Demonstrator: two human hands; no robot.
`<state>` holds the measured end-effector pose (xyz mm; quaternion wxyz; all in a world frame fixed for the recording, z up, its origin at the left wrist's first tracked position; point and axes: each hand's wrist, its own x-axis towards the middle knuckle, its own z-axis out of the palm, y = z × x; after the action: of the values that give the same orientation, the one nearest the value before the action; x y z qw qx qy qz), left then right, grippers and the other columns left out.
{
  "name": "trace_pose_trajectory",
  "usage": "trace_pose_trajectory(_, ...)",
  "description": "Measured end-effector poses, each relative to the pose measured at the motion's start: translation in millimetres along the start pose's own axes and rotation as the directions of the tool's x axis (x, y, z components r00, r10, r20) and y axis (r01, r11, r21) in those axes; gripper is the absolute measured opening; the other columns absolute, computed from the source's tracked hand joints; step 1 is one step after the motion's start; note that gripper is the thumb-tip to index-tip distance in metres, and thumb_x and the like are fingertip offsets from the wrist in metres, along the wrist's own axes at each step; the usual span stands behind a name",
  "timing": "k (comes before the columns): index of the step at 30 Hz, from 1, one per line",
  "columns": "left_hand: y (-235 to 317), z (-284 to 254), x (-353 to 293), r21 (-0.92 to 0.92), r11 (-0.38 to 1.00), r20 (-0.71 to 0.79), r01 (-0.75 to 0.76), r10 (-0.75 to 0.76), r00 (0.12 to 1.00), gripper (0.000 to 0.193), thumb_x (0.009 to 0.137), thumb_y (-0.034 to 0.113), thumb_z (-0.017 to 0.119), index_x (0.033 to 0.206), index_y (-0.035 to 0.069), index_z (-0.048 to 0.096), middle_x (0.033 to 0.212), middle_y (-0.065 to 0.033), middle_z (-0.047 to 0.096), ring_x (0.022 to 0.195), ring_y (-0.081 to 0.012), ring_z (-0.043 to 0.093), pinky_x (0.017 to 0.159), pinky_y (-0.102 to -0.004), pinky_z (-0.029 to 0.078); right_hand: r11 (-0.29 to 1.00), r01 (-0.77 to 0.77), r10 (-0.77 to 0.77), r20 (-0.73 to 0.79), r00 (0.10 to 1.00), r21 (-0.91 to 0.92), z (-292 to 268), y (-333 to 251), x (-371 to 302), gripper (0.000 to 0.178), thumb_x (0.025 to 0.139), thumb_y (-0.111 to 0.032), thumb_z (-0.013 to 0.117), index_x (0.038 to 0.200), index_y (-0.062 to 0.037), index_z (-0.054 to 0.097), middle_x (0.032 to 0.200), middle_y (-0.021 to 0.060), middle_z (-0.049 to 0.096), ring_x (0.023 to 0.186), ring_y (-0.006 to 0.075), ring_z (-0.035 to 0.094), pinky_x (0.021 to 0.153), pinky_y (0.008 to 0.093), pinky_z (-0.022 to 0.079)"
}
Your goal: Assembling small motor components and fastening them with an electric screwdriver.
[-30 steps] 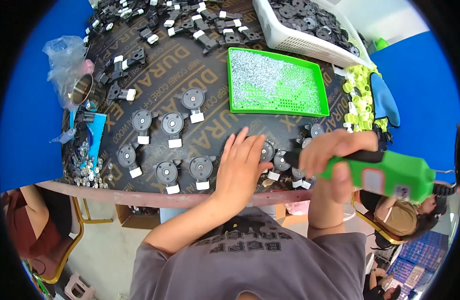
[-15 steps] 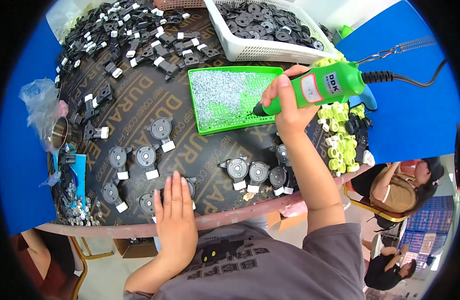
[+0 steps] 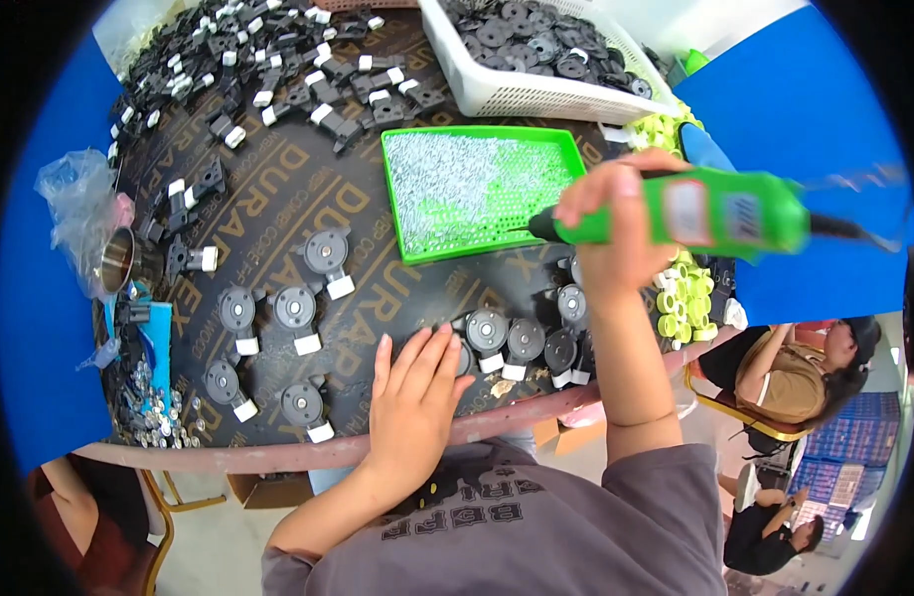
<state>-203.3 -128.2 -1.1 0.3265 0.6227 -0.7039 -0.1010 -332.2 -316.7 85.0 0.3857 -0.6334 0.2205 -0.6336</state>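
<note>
My right hand (image 3: pixel 616 238) is wrapped round a green electric screwdriver (image 3: pixel 740 211), slightly blurred. Its dark tip points left, over the right front of a green tray (image 3: pixel 403 248) full of small silver screws (image 3: pixel 447 179). My left hand (image 3: pixel 414 402) lies palm down near the table's front edge, fingers stretched out. Beneath its fingertips is a round black part (image 3: pixel 464 360), mostly hidden. Right of that hand sit several similar black discs with white tabs, among them one disc assembly (image 3: pixel 487 332). Others stand to its left, such as the nearest disc assembly (image 3: pixel 302 405).
Black brackets with white ends (image 3: pixel 228 60) are heaped at the back left. A white basket (image 3: pixel 536 99) of black discs stands behind the tray. Yellow-green rings (image 3: pixel 685 298) lie at the right. A metal cup (image 3: pixel 119 260) and clear bag (image 3: pixel 75 194) are far left.
My left hand has moved right, and the black part under it has shifted right toward the right-hand group. My right hand has carried the screwdriver right and slightly nearer.
</note>
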Motion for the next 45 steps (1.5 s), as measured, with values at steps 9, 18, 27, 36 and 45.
trace_pose_trajectory(9,-5.0,-4.4,10.3,-0.387,0.905,-0.015,0.175,-0.196,0.981,0.058,0.079,0.012,0.076,0.13,0.005,0.048,0.113,-0.0094,0.065,0.113,-0.0287,0.059,0.111,-0.0542,0.029,0.969,-0.236,0.197,0.329,0.923,0.08,23.0,-76.4,-62.8,0.031,0.094,-0.023,0.065,0.106,-0.0115,0.039,0.064,0.0073,0.052,0.052,0.02,0.053,0.05,0.0367,0.047)
trace_pose_trajectory(18,-6.3,-3.5,8.3,-0.427,0.888,-0.009,0.174,-0.197,0.98,0.061,0.079,0.009,0.076,0.132,0.004,0.045,0.112,-0.0099,0.065,0.109,-0.0286,0.06,0.111,-0.0539,0.028,0.984,-0.171,0.174,0.417,0.892,-0.046,26.8,-67.7,-72.4,0.025,0.096,-0.015,0.057,0.107,-0.0097,0.035,0.068,0.0091,0.051,0.057,0.0182,0.053,0.056,0.036,0.051)
trace_pose_trajectory(27,-6.0,-6.4,9.8,-0.436,0.883,-0.018,0.172,-0.2,0.98,0.059,0.08,0.01,0.075,0.13,0.003,0.047,0.113,-0.0108,0.065,0.11,-0.0292,0.06,0.111,-0.0525,0.029,0.967,-0.253,0.22,0.537,0.814,-0.014,19.7,-61.8,-57.8,0.01,0.086,0.001,0.062,0.087,0.0004,0.052,0.071,0.0094,0.061,0.062,0.0156,0.06,0.057,0.0282,0.049)
trace_pose_trajectory(36,-3.9,-4.2,7.8,-0.373,0.913,-0.021,0.162,-0.183,0.983,0.059,0.082,0.012,0.074,0.133,0.002,0.045,0.112,-0.0108,0.064,0.107,-0.0299,0.059,0.111,-0.0522,0.03,0.963,-0.271,0.261,0.266,0.928,0.0,28.8,-61.2,-67.1,0.026,0.093,-0.01,0.059,0.108,-0.0084,0.038,0.07,0.0076,0.053,0.059,0.0164,0.055,0.055,0.0324,0.051)
trace_pose_trajectory(45,-10.0,-2.0,7.8,-0.429,0.887,0.025,0.173,-0.18,0.983,0.073,0.081,0.025,0.076,0.14,0.0,0.04,0.118,-0.0148,0.06,0.113,-0.0334,0.055,0.111,-0.0537,0.028,0.996,-0.081,0.078,-0.074,0.994,-0.031,10.4,0.7,3.7,0.018,0.094,-0.005,0.054,0.108,-0.0012,0.043,0.066,0.008,0.052,0.05,0.0165,0.052,0.048,0.0322,0.046)
